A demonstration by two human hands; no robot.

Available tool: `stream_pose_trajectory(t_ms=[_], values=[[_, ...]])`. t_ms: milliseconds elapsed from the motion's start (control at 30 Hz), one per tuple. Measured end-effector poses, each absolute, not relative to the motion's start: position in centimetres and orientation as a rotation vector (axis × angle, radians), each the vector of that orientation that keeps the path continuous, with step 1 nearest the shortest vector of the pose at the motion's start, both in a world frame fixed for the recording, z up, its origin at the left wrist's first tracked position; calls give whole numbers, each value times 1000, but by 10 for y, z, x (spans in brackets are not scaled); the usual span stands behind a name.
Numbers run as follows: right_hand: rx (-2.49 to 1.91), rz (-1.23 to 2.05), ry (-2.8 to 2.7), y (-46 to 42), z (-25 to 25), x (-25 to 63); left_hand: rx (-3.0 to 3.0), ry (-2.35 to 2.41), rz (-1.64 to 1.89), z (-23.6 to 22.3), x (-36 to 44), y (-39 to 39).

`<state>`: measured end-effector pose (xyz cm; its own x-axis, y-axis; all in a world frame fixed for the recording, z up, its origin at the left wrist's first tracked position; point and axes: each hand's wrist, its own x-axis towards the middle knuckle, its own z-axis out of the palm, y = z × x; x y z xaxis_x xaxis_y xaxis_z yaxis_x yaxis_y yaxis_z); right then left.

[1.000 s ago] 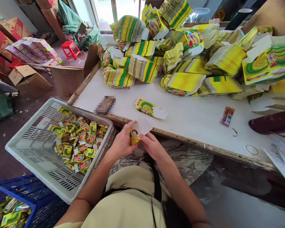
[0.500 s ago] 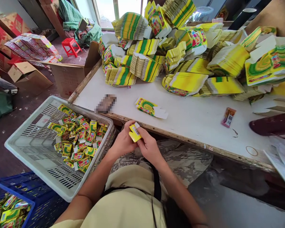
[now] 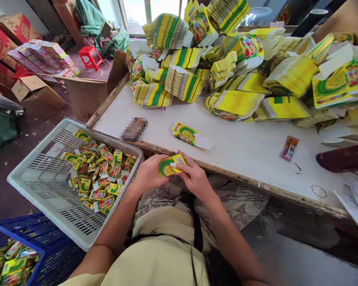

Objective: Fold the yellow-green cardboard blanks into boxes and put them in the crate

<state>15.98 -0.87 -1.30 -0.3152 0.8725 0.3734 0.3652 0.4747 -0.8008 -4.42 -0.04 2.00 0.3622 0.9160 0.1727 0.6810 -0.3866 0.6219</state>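
Small yellow-green carton (image 3: 170, 167): clasped between left hand (image 3: 149, 174) and right hand (image 3: 193, 178), just below table edge (image 3: 226, 172). White crate (image 3: 32, 174) of folded cartons at left; flat carton blank (image 3: 187, 134) and stacked blanks (image 3: 235, 104) on table; bare tabletop between
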Motion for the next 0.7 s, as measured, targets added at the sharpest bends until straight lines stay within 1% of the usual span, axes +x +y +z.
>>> stream_pose_trajectory(t_ms=[133, 300, 433, 500, 567, 633, 700], values=[[-974, 877, -1927, 0, -7, 168, 2214, 1355, 679, 21, -45, 3], [-1076, 897, -1707, -6, -12, 150, 2249, 1408, 672, 21, -40, 5], [-1035, 975, -1690, 4, -18, 148, 2227, 1503, 482, 27, -78, 3], [-1155, 846, -1626, 23, -21, 157, 2218, 1675, 312, 32, -114, 2], [-1374, 593, -1578, 49, -27, 169, 2207, 1937, 96, 35, -152, 0], [-1607, 383, -1614, 75, -35, 178, 2135, 2132, 42, 35, -176, -2], [-1739, 317, -1671, 94, -42, 182, 2083, 2113, 128, 31, -181, -4]])
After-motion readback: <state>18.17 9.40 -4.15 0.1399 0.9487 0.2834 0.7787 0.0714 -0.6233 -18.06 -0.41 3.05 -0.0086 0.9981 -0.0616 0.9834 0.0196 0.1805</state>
